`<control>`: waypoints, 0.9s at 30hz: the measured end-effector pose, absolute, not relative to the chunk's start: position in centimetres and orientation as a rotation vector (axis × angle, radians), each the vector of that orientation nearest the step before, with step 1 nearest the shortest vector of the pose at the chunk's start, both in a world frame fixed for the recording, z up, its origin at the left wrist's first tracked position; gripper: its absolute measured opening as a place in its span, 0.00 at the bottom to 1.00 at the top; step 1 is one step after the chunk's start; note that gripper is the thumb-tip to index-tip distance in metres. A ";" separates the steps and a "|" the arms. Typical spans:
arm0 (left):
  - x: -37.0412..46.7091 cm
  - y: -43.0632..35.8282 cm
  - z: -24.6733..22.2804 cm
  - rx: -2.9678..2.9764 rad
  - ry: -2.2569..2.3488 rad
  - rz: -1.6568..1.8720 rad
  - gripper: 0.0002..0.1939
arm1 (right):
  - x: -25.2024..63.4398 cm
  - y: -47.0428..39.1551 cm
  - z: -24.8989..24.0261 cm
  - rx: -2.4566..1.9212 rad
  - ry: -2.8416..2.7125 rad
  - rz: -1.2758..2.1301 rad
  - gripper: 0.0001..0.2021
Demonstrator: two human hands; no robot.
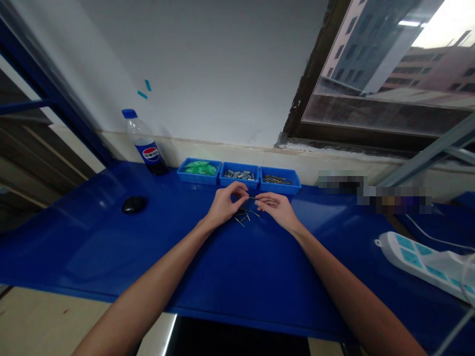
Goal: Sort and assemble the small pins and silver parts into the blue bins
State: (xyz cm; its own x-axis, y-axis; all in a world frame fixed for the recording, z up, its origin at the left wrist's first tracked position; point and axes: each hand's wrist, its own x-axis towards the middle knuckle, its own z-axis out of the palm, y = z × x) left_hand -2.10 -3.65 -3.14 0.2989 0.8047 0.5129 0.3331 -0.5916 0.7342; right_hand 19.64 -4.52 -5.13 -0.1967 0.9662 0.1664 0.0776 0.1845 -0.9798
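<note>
A thin, dark-and-gold metal pin (252, 198) spans the small gap between my two hands, too fine to tell whether it is a screw or a plain rod. My left hand (225, 203) pinches its left end between thumb and fingers. At the other end, the closed fingertips of my right hand (276, 207) grip it. Several similar loose pins (243, 216) lie scattered on the blue tabletop (245, 267) just below the hands. Behind them stands a blue bin (295, 188) of more such thin pins (276, 179).
Left of that bin are a blue bin of small silver metal parts (239, 175) and one of green pieces (200, 168). A Pepsi bottle (150, 151) and black mouse (134, 204) stand at left. A white power strip (419, 257) with a cable lies at right.
</note>
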 end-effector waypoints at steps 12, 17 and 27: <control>-2.8 -3.4 -2.7 2.335 1.051 1.047 0.10 | 19.8 -4.0 -4.2 -1.083 -1.229 1.025 0.21; -4.7 -2.8 -2.4 2.565 0.939 0.707 0.09 | 20.4 -3.6 -4.3 -1.014 -1.199 0.929 0.30; -4.7 -2.8 -2.9 2.587 1.004 0.575 0.10 | 21.6 -5.8 -3.6 -1.119 -2.221 0.377 0.15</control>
State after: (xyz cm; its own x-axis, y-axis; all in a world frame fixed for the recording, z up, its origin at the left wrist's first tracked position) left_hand -4.74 -2.83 -2.85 0.6744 0.6931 0.2546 0.5704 -0.7079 0.4165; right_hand 21.56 -5.76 -3.63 -0.4519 0.7991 0.3965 0.6233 0.6008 -0.5006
